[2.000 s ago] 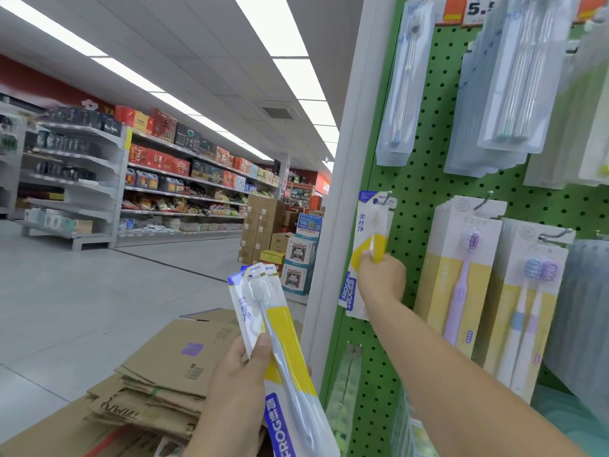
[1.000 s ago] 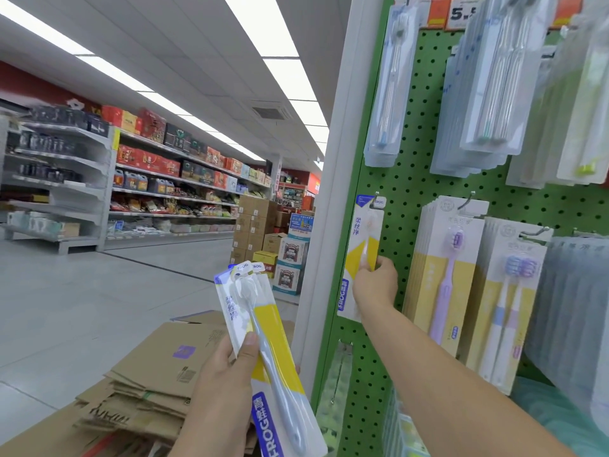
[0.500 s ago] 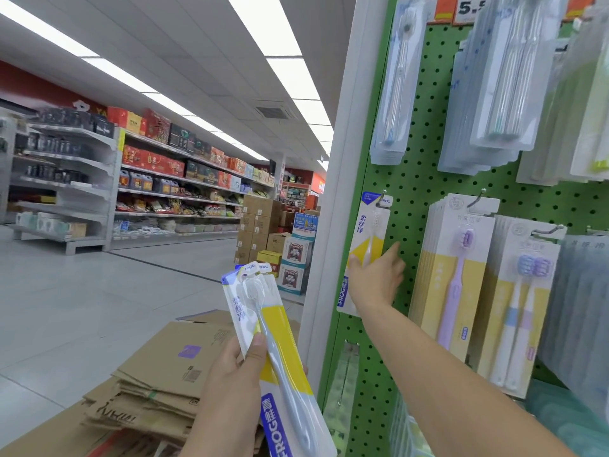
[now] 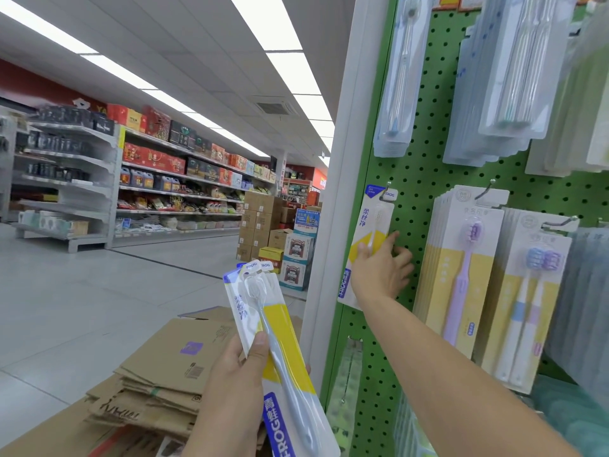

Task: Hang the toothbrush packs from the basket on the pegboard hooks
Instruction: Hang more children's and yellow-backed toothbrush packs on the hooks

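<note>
— Since half a second ago, what has changed at the board?

— Right hand (image 4: 382, 275) has loosened: its fingers are spread and relaxed in the middle right of the frame, resting lightly against the hung toothbrush pack (image 4: 364, 249) rather than gripping it as it did a second ago. That pack now hangs from its hook (image 4: 386, 189) on the green pegboard (image 4: 418, 192), at the board's left edge beside the white upright (image 4: 342, 159).

— And the other hand?

— Left hand (image 4: 230, 390), at the bottom centre, clasps a small fan of identical toothbrush packs (image 4: 280, 341), thumb across the front, fingers behind. The basket is not in view.

— How do these packs handle?

— My guess is light and fairly stiff: flat card with a clear blister over the brush. The plastic face looks slick, so several held together could slide against each other.

— Where would you take hold?

— Pinch one pack by its edges around the middle or lower half, leaving the slotted tab at the top free, since that slot has to go over the hook tip. Squeezing the blister might dent it.

— Any neighbours to mind?

— Just right of the hung pack hang yellow-and-white packs with a purple brush (image 4: 461, 268); clear blister packs (image 4: 395, 77) hang above. Flattened cardboard (image 4: 164, 364) lies at lower left.
</note>
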